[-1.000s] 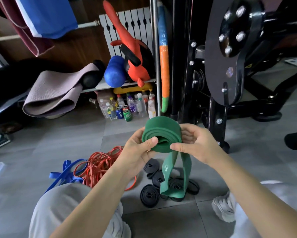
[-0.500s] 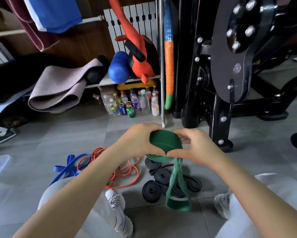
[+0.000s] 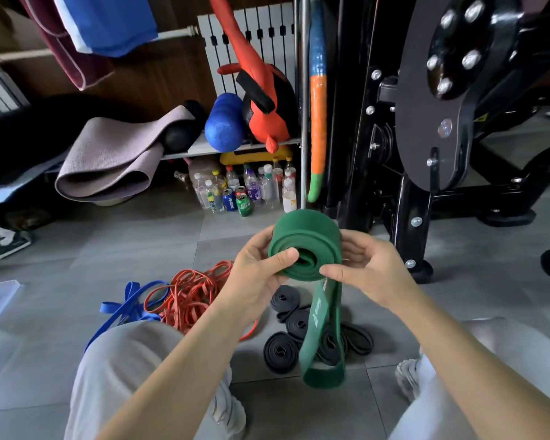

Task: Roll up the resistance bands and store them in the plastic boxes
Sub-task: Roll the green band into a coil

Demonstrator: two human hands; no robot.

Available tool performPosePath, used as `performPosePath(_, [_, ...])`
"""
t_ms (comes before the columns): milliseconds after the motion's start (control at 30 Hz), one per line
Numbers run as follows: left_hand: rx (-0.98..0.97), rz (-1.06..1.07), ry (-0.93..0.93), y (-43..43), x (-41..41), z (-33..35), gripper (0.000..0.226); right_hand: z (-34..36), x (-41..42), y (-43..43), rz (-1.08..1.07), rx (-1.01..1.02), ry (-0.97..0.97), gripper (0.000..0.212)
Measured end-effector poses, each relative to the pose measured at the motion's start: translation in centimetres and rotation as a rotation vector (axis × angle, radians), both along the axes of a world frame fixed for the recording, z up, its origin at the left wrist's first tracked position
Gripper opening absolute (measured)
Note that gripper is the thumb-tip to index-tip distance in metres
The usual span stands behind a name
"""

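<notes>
On floor point(image 3: 140, 236) at left, blue band point(image 3: 124, 309) touching orange bands point(image 3: 191, 296) in a tangle; left hand point(image 3: 257, 274) gripping green band point(image 3: 307, 246), thumb on roll's near face; roll mid-air above floor, loose tail hanging over black rolls point(image 3: 281, 352); right hand point(image 3: 369, 271) gripping roll's right side, fingers curled behind.

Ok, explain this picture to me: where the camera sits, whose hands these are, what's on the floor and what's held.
No robot here: the camera sits on a person's head, looking down at their own hands. The left hand and right hand both hold a partly rolled green resistance band, its loose end hanging down. On the tiled floor lie rolled black bands, a tangle of orange bands and a blue band. Behind stand drink bottles and a black gym machine.
</notes>
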State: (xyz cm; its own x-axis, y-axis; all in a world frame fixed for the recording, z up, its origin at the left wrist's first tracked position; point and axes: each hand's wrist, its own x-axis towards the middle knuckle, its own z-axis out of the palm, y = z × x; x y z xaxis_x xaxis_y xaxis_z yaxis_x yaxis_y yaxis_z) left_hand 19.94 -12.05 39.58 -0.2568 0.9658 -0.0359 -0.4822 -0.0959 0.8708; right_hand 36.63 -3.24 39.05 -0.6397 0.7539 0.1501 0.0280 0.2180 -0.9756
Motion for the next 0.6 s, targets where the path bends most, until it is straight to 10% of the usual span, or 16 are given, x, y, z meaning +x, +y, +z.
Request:
performPosePath(67, [-0.030, -0.029, 0.107, 0.1, -0.3, 0.4, 0.043, 0.3, 0.0, 0.3, -0.017, 0.054, -0.053, 0.047])
performPosePath(233, [-0.123, -0.087, 1.248, 0.7, -1.8, 3.9, 0.087, 1.1, -0.2, 0.6, 0.011, 0.207, -0.266, 0.048])
performPosePath(367, [-0.163, -0.274, 1.843, 1.8, -1.5, 4.9, 0.063, 1.3, -1.0, 0.1, 0.064, 0.273, -0.338, 0.045])
performPosePath(600, [-0.154, -0.102, 1.359, 1.0, -2.6, 3.4, 0.047, -0.8, 0.1, -0.1, 0.055, 0.089, -0.267, 0.055])
